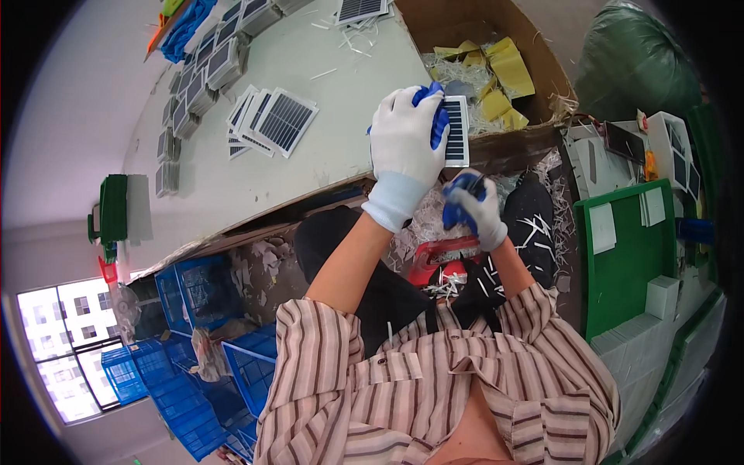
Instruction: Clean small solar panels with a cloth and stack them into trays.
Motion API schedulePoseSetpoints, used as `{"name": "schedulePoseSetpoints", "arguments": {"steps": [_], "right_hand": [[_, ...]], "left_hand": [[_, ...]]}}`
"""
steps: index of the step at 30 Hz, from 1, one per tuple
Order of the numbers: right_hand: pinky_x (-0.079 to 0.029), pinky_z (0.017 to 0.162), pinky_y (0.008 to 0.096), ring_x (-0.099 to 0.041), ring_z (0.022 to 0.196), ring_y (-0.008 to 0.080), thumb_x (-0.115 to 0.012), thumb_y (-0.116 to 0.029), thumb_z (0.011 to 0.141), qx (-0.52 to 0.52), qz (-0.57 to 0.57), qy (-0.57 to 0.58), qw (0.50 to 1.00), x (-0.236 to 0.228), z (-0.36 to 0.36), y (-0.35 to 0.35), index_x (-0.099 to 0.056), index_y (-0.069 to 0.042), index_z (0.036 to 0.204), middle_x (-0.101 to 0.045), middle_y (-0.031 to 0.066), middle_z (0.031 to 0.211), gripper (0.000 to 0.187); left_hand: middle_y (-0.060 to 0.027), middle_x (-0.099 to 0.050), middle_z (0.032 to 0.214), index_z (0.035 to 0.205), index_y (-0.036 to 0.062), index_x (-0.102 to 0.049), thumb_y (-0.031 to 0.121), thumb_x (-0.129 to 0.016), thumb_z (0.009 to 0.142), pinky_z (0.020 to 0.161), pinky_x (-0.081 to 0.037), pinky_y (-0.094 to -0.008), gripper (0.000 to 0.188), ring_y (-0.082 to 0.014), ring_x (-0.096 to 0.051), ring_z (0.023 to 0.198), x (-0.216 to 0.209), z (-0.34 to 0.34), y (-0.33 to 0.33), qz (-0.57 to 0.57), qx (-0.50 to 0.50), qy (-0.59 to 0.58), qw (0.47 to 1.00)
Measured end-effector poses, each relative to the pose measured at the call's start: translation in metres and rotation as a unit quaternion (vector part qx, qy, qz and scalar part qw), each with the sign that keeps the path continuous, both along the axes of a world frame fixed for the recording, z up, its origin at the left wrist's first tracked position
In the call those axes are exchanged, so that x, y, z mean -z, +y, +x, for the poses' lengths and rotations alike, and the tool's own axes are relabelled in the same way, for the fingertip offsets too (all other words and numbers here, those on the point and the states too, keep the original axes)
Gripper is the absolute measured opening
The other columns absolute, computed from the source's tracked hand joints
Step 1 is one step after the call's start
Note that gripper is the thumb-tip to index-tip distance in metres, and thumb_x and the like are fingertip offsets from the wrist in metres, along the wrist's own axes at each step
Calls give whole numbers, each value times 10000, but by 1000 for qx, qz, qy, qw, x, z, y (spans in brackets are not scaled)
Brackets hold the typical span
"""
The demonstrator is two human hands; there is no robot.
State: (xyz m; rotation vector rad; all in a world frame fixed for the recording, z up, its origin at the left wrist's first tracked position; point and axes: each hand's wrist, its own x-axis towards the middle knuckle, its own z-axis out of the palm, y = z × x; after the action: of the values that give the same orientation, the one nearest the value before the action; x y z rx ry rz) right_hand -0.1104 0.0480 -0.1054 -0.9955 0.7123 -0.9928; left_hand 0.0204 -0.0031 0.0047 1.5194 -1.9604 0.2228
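Note:
My left hand (405, 143), in a white glove with blue-coated fingers, grips a small solar panel (457, 133) by its left side. The panel has dark cells and a white border, and extends past the edge of the white table (341, 167). Just below it, my right hand (474, 208), gloved the same way, is closed around a small dark object, too blurred to name. Several similar panels (287, 122) lie fanned out on the table to the left of my left hand.
Stacked panels (225, 63) line the table's far left. A cardboard box (542, 70) of white shreds and yellow pieces adjoins the table. White strips lie on my dark trousers, beside a red object (443, 252). Blue crates (182, 387) stand lower left; a green tray (632, 263) is at right.

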Motion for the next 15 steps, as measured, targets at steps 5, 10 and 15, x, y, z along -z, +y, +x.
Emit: {"name": "schedulePoseSetpoints", "arguments": {"steps": [5, 10, 15], "right_hand": [[-529, 699, 312, -650, 762, 162, -651, 2, 786, 195, -64, 80, 975, 18, 26, -16, -493, -40, 1111, -649, 46, 910, 363], [-495, 886, 346, -594, 1006, 196, -487, -101, 949, 162, 136, -454, 866, 79, 77, -71, -449, -94, 1180, -577, 86, 1156, 234], [-461, 960, 340, -564, 1062, 176, -365, -260, 1009, 63, 109, -397, 909, 51, 81, -102, -443, -91, 1232, -518, 86, 1242, 291]], "left_hand": [[-131, -583, 1079, 1038, 81, -638, 77, -673, 695, 875, -445, -430, 345, -341, -535, 1031, 2, 2, 4, 9, 0, -7, 1000], [-142, -576, 1083, 1035, 68, -637, 72, -664, 685, 886, -438, -443, 351, -351, -529, 1043, -1, -4, 4, 25, 2, -13, 1000], [-146, -574, 1092, 1039, 64, -635, 84, -675, 684, 905, -431, -445, 359, -360, -521, 1063, 2, 6, 2, 38, 24, -6, 999]]}}
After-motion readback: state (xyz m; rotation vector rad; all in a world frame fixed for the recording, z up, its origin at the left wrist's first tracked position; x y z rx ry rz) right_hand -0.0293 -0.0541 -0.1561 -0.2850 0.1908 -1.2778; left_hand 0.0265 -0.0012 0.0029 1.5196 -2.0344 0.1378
